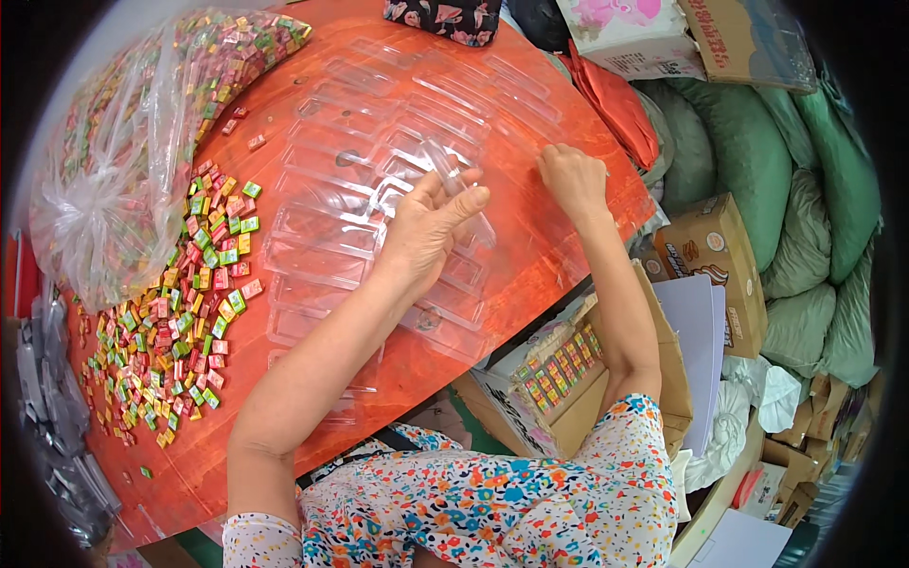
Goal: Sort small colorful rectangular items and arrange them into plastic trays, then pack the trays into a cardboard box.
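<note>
Left hand [428, 227] is raised over the red worktop [568, 256], thumb and fingers pinched narrow on a small clear plastic tray piece [453, 175] that stands tilted above the large clear blister sheet [379, 170]. That sheet, moulded into rows of shallow rectangular pockets, lies flat across the middle of the worktop and serves as the landmark for everything else. Right hand [571, 180] rests at the sheet's right edge, fingers curled down onto the plastic; whether it grips anything I cannot tell, since the fingertips are tucked under.

Left of the sheet, a wide scatter of small wrapped candies [180, 312] in red, green and yellow covers the worktop, its near edge just beside the sheet's pockets. Beyond the sheet's upper-left corner lies a big clear plastic bag [123, 161], knotted and full of the same candies. Further left of the candy scatter, at the worktop's edge, lies a heap of silvery foil pieces [47, 407].

Below the sheet's right end, off the worktop, an open cardboard box [578, 379] holds filled packs of candies in rows. Right of the sheet, well apart, green sacks [757, 161] are stacked behind another cardboard box [720, 256].
</note>
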`<state>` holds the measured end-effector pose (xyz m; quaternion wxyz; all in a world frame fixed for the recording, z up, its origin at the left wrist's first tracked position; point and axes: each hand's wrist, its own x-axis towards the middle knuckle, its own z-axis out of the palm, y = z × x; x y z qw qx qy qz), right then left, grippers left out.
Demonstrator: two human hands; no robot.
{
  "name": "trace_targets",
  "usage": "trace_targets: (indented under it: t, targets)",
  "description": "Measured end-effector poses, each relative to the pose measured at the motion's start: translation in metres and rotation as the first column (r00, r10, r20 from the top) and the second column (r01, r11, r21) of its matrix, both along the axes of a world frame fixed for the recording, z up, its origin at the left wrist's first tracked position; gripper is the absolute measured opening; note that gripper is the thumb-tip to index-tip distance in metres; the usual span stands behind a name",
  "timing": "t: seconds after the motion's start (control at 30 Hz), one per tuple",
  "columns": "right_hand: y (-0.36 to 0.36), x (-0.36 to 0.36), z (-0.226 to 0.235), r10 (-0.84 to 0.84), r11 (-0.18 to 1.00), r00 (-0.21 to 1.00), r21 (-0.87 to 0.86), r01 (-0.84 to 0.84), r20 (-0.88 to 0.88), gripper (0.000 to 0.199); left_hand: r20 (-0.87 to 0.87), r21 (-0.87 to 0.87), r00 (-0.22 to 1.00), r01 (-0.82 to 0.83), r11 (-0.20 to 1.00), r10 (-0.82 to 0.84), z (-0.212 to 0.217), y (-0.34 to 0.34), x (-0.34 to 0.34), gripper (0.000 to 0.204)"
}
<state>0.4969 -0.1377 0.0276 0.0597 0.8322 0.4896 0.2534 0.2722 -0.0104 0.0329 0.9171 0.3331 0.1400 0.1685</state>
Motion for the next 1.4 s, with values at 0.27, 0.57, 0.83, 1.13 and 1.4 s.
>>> trace_targets:
  t: [0.27, 0.57, 0.83, 1.13, 1.4]
  targets:
    - [-0.002, -0.084, 0.021, 0.447, 0.849, 0.455, 0.526, 0.056, -0.770, 0.026, -0.005, -0.028, 0.999, -0.051, 0.998, 0.051, -0.002, -0.001, -0.001, 0.059]
    - [-0.013, -0.107, 0.042, 0.355, 0.932, -0.300, 0.311, 0.185, -0.885, 0.019, 0.074, 0.007, 0.997, 0.024, 1.000, -0.024, 0.002, -0.007, -0.003, 0.046]
    - [-0.020, -0.051, 0.021, 0.188, 0.918, 0.855, 0.395, 0.022, -0.484, 0.015, -0.020, 0.003, 0.998, -0.066, 0.998, 0.066, 0.002, -0.004, -0.006, 0.075]
    - [-0.022, -0.092, 0.028, 0.344, 0.874, 0.563, 0.476, 0.100, -0.751, 0.020, -0.026, 0.023, 0.999, -0.040, 0.999, 0.040, 0.000, -0.015, -0.003, 0.070]
    - [-0.023, -0.121, 0.036, 0.392, 0.914, -0.255, 0.340, 0.223, -0.884, 0.018, 0.049, -0.014, 0.999, 0.008, 1.000, -0.007, -0.002, -0.021, -0.011, 0.074]
